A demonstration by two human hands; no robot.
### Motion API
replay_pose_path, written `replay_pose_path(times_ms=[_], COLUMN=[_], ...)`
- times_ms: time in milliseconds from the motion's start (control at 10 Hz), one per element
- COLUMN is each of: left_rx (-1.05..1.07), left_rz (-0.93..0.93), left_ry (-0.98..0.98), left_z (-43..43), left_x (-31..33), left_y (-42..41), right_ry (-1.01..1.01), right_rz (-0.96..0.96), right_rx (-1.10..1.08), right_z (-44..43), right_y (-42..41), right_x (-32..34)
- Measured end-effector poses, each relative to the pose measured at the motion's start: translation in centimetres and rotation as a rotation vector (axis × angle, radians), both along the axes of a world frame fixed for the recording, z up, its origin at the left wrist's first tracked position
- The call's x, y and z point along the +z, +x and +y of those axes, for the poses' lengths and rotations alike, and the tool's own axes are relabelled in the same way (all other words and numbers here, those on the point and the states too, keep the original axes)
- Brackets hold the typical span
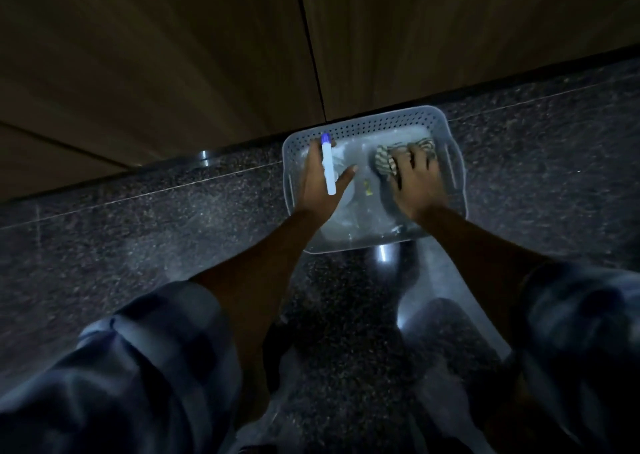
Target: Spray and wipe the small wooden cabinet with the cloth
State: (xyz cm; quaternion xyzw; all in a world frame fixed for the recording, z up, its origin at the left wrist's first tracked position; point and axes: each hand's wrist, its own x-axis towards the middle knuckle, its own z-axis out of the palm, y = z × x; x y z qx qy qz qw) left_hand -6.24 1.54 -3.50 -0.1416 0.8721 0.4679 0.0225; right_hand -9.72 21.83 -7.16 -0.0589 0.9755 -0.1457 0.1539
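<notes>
A slim white spray bottle [328,168] with a blue cap lies along my left hand [317,190] inside a pale perforated plastic basket [375,121]. My fingers reach up round its top end while the thumb spreads off to the right. My right hand [417,185] is in the right half of the basket, fingers curled into a bunched striped cloth [384,162]. The wooden cabinet front [173,55] rises just behind the basket, with a dark vertical seam between two panels. The scene is dim.
The basket stands on a dark speckled stone floor [173,218] against the cabinet's base. My knees in blue checked fabric [156,367] fill the lower corners. A small yellowish item [367,188] lies on the basket's bottom.
</notes>
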Motion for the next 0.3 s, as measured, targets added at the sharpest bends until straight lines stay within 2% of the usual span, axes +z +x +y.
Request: replay_pose_path(times_ms=[100,200,300], left_rx=[-0.064,-0.152,-0.165], left_rz=[-0.025,-0.095,-0.161], left_ry=[0.008,-0.009,0.013], left_z=[-1.4,-2.1,-2.4], left_x=[-0.6,0.2,1.7], left_y=[-0.1,0.5,0.8], right_ry=[0.158,0.104,0.042], right_rz=[-0.266,-0.359,-0.348], right_rx=[0.088,0.082,0.080], right_z=[-0.9,-0.9,-0.5], right_y=[0.0,-0.4,-1.0], right_x=[-1.8,-0.8,1.4])
